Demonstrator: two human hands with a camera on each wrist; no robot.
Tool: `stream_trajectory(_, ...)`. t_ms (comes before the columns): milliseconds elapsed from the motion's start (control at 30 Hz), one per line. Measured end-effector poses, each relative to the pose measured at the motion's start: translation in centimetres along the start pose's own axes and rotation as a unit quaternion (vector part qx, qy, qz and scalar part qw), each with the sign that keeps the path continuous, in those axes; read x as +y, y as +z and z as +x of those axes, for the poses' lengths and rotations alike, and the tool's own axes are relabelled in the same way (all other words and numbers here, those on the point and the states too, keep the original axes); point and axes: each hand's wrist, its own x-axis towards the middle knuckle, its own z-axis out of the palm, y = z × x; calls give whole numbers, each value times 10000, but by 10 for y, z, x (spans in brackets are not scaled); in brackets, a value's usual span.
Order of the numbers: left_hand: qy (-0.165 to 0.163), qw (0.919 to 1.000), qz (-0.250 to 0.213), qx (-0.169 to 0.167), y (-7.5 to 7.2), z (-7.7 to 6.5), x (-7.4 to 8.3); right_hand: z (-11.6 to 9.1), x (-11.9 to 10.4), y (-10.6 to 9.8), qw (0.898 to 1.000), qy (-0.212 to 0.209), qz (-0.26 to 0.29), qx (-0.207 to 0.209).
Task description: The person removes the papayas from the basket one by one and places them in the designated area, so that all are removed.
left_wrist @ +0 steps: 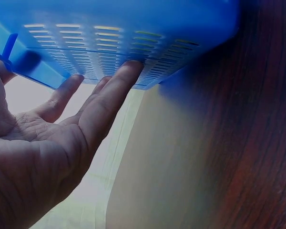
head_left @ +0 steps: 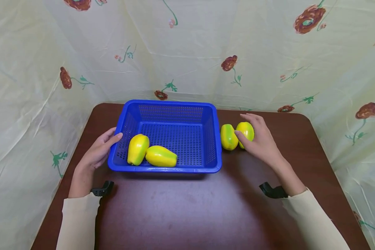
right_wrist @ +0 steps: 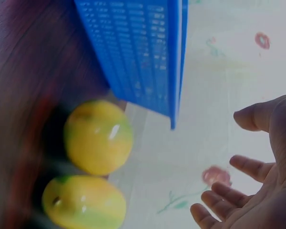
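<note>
A blue plastic basket [head_left: 172,171] with slotted walls stands on the table. Inside it, towards the front left, lie two yellow-green papayas, one upright in view [head_left: 138,149] and one lying sideways [head_left: 161,156]. My left hand [head_left: 97,149] holds the basket's left side, thumb over the rim; its fingertips touch the outer wall in the left wrist view. Just right of the basket two more papayas, a nearer one [head_left: 229,137] and a farther-right one [head_left: 247,133], sit side by side. Over the farther-right one hovers my right hand [head_left: 260,140], fingers spread; the right wrist view shows it apart from both.
The dark brown table [head_left: 181,208] stretches in front of the basket. Behind and at both sides hangs a pale floral cloth [head_left: 187,52], close to the table's back edge. A black wrist strap [head_left: 103,189] sits on the left wrist and another [head_left: 272,191] on the right.
</note>
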Motion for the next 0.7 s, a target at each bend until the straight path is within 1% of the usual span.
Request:
stream_trajectory(167,-47,9999,74,55,0,1,0,8,-14,9,9994,-244,-5,-246)
stream_trajectory(300,-76,9999,109,45,1,2,0,10,-23,16,9984,-366,-30,-423)
stream_trajectory(500,-70,9999,80,7,1,3,0,13,-37,25,9969,-386,-121,-682)
stream_trajectory(700,-5,10000,58,-14,0,3,-1,17,-50,31,9920,-452,-59,-1181)
